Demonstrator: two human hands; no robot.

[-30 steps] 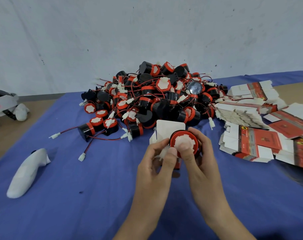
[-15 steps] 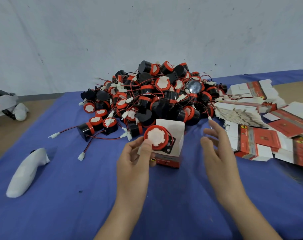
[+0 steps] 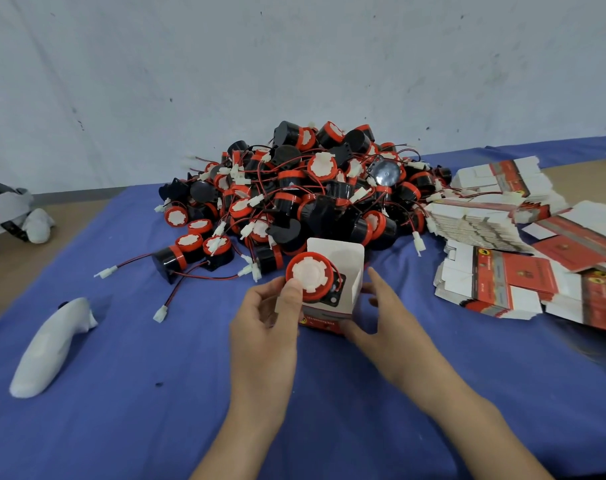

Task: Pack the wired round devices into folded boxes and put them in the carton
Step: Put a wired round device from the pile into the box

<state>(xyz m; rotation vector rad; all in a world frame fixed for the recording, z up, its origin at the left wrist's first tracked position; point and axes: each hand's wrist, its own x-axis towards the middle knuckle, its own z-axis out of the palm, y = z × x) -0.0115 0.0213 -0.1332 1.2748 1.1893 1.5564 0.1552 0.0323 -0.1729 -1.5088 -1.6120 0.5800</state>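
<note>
The left hand [image 3: 265, 327] holds one round device [image 3: 310, 277] by its red rim, the thumb pressed on the near edge of the white face and the other fingers curled behind it. The device sits at the open mouth of a folded box [image 3: 332, 306], its black base partly inside the opening and its red-and-white face tilted toward the camera. The box stands on the blue surface [image 3: 156, 427], its white top flap raised behind the device and its red printed lower panel facing forward. The right hand [image 3: 381, 327] contacts the right side of the box; its fingers are spread and loosely curved, with the thumb low against the front corner of the box and the index finger extended upward beside the right wall. Directly behind the box lies a large pile of devices [image 3: 312, 195], black bodies with red rims and red-black wires ending in white connectors. To the right of the pile lie stacks of flat unfolded boxes [image 3: 495, 282]. A white controller [image 3: 48, 348] lies on the surface at the left, well apart from both hands.
</note>
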